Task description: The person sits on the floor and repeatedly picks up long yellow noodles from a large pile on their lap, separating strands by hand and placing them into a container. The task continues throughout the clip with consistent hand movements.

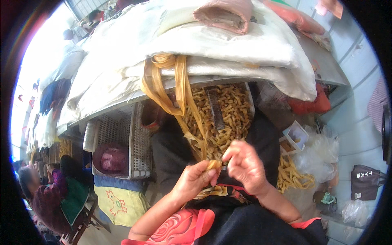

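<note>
My left hand [197, 177] pinches a folded piece of tan, flat strip [214, 164] between thumb and fingers. Close to its right, my right hand [245, 165] is raised with bent fingers, slightly blurred; whether its fingertips hold anything is unclear. Long strips [181, 85] of the same material hang from the white-covered table down towards my left hand. Beyond the hands, between my knees, a container [251, 102] is filled with many short, knotted-looking tan pieces [234, 107]. A dark flat bar [215, 110] lies on top of them.
The table edge [122, 99] crosses above the container. On the left, a plastic crate [132, 153] holds a dark red bowl [110, 157], above a yellow cloth [122, 199]. More strips [294, 174] and clear plastic bags [318, 150] lie at right. A seated person [49, 199] is at far left.
</note>
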Tool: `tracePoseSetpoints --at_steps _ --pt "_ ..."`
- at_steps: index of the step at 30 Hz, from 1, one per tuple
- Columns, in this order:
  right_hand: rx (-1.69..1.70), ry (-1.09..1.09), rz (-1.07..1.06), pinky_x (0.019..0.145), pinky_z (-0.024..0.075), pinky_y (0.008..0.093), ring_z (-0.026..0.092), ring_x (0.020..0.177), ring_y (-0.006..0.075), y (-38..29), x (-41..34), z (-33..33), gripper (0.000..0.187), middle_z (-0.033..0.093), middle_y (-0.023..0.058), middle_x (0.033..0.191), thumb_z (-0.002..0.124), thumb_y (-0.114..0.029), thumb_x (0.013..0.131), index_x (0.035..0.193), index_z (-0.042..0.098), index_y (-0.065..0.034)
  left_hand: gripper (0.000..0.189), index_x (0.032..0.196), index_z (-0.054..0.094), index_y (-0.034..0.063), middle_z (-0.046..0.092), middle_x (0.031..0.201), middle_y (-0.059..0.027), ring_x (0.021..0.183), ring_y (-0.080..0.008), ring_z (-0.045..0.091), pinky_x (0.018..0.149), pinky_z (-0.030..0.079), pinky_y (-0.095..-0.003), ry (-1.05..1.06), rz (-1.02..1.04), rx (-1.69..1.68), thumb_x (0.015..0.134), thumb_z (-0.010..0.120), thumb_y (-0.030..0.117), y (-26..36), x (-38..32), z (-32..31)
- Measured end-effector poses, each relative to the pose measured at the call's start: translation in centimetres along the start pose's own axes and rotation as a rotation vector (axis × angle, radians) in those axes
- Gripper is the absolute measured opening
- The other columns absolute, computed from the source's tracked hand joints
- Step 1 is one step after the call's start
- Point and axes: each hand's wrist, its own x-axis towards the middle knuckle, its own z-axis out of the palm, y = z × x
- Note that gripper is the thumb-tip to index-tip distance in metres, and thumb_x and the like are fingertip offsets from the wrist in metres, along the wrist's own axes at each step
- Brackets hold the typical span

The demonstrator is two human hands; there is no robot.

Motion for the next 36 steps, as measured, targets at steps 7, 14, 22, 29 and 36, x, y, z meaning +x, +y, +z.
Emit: tracePoseSetpoints --at_steps 7,14,22,29,36 --pt "-0.704 0.054 -0.247 0.067 0.0508 0.0306 0.062 0.078 0.023 -0.7 0.5 1.1 0.027 0.058 0.0097 0.094 0.057 0.006 0.078 0.104 0.06 -0.0032 0.013 0.099 0.056 0.0049 0.062 0.078 -0.0095 0.053 -0.0073 0.044 0.045 0.03 -0.0178 -0.055 -0.068 -0.614 0.095 0.054 0.017 0.0 -0.1 0.2" --pt "-0.38 -0.209 -0.2 0.063 0.0498 0.0296 0.063 0.071 0.0213 -1.5 0.3 0.8 0.01 0.063 0.0101 0.084 0.068 -0.007 0.082 0.089 0.063 -0.0021 0.016 0.101 0.053 0.0026 0.065 0.082 -0.0102 0.056 -0.0065 0.05 0.047 0.033 -0.0173 -0.227 -0.19 -0.485 0.089 0.061 0.011 -0.5 0.0 -0.3" --pt "-0.443 0.095 -0.02 0.056 0.0482 0.0265 0.062 0.062 0.0149 -0.8 -0.8 0.7 0.008 0.063 0.0103 0.078 0.066 -0.007 0.085 0.087 0.061 -0.0009 0.015 0.091 0.062 0.0003 0.062 0.088 -0.001 0.08 -0.0104 0.06 0.075 0.048 -0.0218 0.153 0.334 0.403 0.079 0.071 0.001 0.0 0.0 1.6" --pt "-0.67 0.023 -0.186 0.058 0.0463 0.0238 0.053 0.059 0.0114 0.0 0.2 0.0 0.026 0.06 0.0099 0.094 0.068 -0.005 0.081 0.105 0.058 0.0013 0.014 0.098 0.065 0.0014 0.062 0.089 -0.002 0.074 -0.0082 0.053 0.062 0.041 -0.0218 -0.095 0.012 -0.622 0.087 0.065 0.01 -1.3 0.1 0.6" --pt "-0.383 0.067 -0.035 0.057 0.0472 0.0238 0.057 0.061 0.011 0.7 -1.2 0.6 0.017 0.062 0.0058 0.086 0.067 0.001 0.078 0.093 0.059 -0.0015 0.013 0.093 0.063 0.001 0.064 0.087 -0.003 0.079 -0.0079 0.057 0.072 0.047 -0.0213 0.081 0.028 -0.466 0.087 0.066 0.013 -2.1 0.4 1.3"
